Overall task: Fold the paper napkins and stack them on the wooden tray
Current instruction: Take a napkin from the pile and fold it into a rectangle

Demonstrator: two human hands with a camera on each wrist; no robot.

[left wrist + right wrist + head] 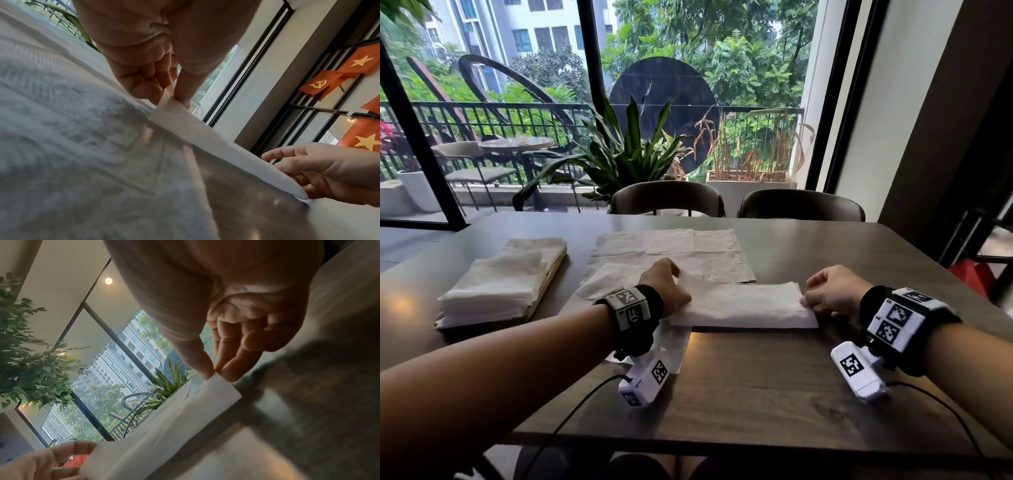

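A white napkin (pixel 743 305), folded into a long strip, lies across the table's middle between my two hands. My left hand (pixel 677 278) pinches its left end between thumb and fingers, which the left wrist view shows at the left hand (pixel 170 95) on the napkin (pixel 205 134). My right hand (pixel 808 298) pinches the right end; in the right wrist view the right hand (pixel 213 372) holds the napkin (pixel 174 418) at its corner. At the left a stack of folded napkins (pixel 493 287) sits on the wooden tray (pixel 551 279).
Unfolded napkins (pixel 671 253) lie spread behind the strip, and another sheet (pixel 671 346) lies under my left wrist. Two dark chairs (pixel 667 198) stand at the table's far side. Cables (pixel 571 411) trail from the wrist cameras over the front edge.
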